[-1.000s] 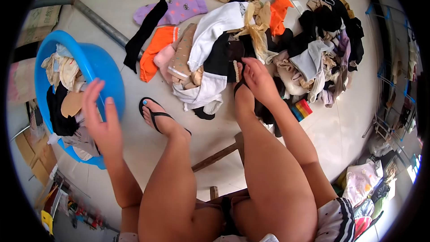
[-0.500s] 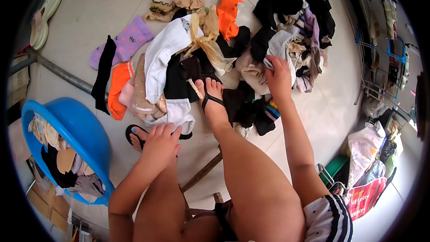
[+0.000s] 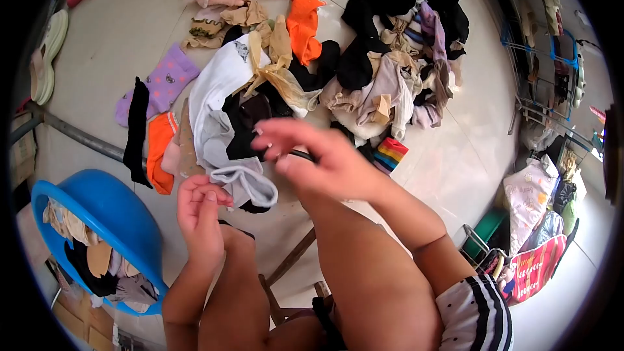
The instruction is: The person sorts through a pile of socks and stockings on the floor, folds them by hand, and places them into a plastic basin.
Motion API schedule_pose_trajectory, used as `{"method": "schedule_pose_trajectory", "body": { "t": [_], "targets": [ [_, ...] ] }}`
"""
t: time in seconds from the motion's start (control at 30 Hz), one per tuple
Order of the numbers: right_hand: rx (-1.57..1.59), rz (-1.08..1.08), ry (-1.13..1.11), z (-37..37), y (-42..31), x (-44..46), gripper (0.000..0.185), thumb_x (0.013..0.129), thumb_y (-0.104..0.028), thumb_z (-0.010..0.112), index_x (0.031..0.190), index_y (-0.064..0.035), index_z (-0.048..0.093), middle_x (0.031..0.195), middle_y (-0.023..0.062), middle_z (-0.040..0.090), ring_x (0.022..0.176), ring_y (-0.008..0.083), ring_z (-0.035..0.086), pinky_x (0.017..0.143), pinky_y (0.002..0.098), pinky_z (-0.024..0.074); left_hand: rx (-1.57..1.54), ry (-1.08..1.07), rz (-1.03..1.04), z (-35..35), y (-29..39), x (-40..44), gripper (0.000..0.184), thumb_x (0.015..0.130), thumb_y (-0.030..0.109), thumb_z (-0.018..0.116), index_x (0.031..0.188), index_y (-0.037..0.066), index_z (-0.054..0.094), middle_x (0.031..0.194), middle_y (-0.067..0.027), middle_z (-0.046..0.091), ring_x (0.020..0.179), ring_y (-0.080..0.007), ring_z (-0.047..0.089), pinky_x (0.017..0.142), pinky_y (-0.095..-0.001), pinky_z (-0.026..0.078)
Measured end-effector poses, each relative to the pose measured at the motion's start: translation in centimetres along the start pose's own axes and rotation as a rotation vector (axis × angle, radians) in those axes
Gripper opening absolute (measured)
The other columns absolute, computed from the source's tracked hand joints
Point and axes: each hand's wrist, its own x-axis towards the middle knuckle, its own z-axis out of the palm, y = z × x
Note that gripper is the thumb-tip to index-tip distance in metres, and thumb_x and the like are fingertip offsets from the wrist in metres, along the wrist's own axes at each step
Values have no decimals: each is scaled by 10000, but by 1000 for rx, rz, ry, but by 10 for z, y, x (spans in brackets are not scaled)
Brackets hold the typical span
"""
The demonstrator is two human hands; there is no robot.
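A light grey sock (image 3: pixel 255 184) stands out over the front of the pile, its cuff gaping toward me. My left hand (image 3: pixel 200 211) has its fingers curled in at the cuff's left edge and appears to pinch it. To the right, my right hand (image 3: pixel 325 162) is smeared by motion, with its fingers apart and nothing seen in them. It hides part of my foot and the dark socks behind. Beyond the grey sock lie a white sock (image 3: pixel 218 84), an orange sock (image 3: pixel 162 149), a black sock (image 3: pixel 136 133) and a purple patterned sock (image 3: pixel 166 75).
A second heap holds black socks (image 3: pixel 356 58), beige ones and a rainbow-striped sock (image 3: pixel 391 153). At left, a blue basin (image 3: pixel 130 214) contains more socks, below a metal bar (image 3: pixel 91 136). Bags, including a red one (image 3: pixel 539 266), and a rack (image 3: pixel 552 123) stand at right.
My right hand has come left from the right-hand heap to above my foot. The grey sock has moved from that heap to my left hand, whose fingers have curled. The view has shifted slightly.
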Motion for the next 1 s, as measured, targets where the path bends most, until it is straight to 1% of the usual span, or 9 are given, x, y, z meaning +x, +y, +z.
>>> {"method": "schedule_pose_trajectory", "body": {
  "t": [0.13, 0.2, 0.27, 0.4, 0.53, 0.6, 0.7, 0.8, 1.0],
  "targets": [
    [-1190, 44, 895, -107, 58, -32, 608, 714, -187, 651, 1243, -38, 389, 1261, 242, 372, 1157, 397, 365, 958, 438, 310, 134, -121, -22, -12, -15, 7, 417, 819, 23, 491, 1211, 5, 351, 1177, -111, 420, 1036, -199, 479, 853, -303, 390],
    [-1275, 189, 968, -142, 85, -57, 732, 686, -264, 679, 1281, -21, 328, 1216, 281, 411, 1122, 410, 409, 934, 434, 338, 334, -104, 56, 3, -23, 8, 435, 792, -9, 521, 1200, 29, 375, 1162, -99, 425, 1059, -190, 456, 869, -305, 386],
    [-811, 512, 786, -168, 107, -76, 661, 718, -243, 655, 1256, 3, 361, 1065, 215, 550, 973, 318, 544, 846, 365, 420, 427, -100, 74, 3, -37, 12, 485, 753, -16, 555, 1203, 33, 381, 1173, -108, 420, 1100, -212, 422, 898, -313, 357],
    [-275, 297, 950, -145, 48, -59, 422, 798, -142, 573, 1177, 11, 463, 956, 70, 598, 825, 134, 576, 699, 255, 458, 952, -188, 363, 14, -36, 24, 586, 680, 13, 612, 1221, 42, 387, 1237, -129, 388, 1127, -258, 407, 902, -325, 356],
    [509, -254, 806, -135, 23, -26, 425, 897, -178, 462, 1269, -10, 346, 1187, 84, 480, 1039, 161, 494, 886, 298, 388, 1153, -237, 440, 27, -28, 40, 620, 674, 43, 637, 1237, 32, 376, 1265, -161, 380, 1137, -323, 388, 934, -381, 334],
    [473, -183, 839, -134, 30, -17, 445, 894, -215, 479, 1268, -17, 340, 1218, 107, 449, 1092, 217, 455, 932, 306, 344, 1184, -258, 425, 27, -29, 42, 642, 669, 51, 645, 1246, 28, 365, 1272, -168, 378, 1145, -342, 377, 949, -399, 319],
    [-339, 178, 816, -136, 64, -32, 442, 782, -209, 638, 1140, -14, 465, 1089, 111, 525, 941, 203, 519, 822, 303, 415, 1124, -275, 421, 27, -33, 39, 655, 673, 56, 637, 1258, 21, 346, 1277, -177, 371, 1158, -355, 361, 978, -415, 283],
    [-1140, 282, 322, -108, 85, -64, 516, 637, -207, 716, 1086, -82, 496, 1025, 135, 525, 921, 309, 536, 798, 392, 431, 1134, -255, 455, 23, -42, 31, 655, 679, 57, 626, 1265, 21, 334, 1273, -182, 371, 1166, -354, 350, 991, -414, 263],
    [-1249, 231, 540, -96, 114, -70, 290, 717, -109, 623, 991, -47, 550, 869, 118, 586, 842, 280, 564, 888, 451, 372, 1082, -257, 395, 18, -52, 17, 653, 681, 51, 617, 1267, 20, 331, 1291, -185, 340, 1190, -347, 327, 998, -410, 255]
  ]
}}
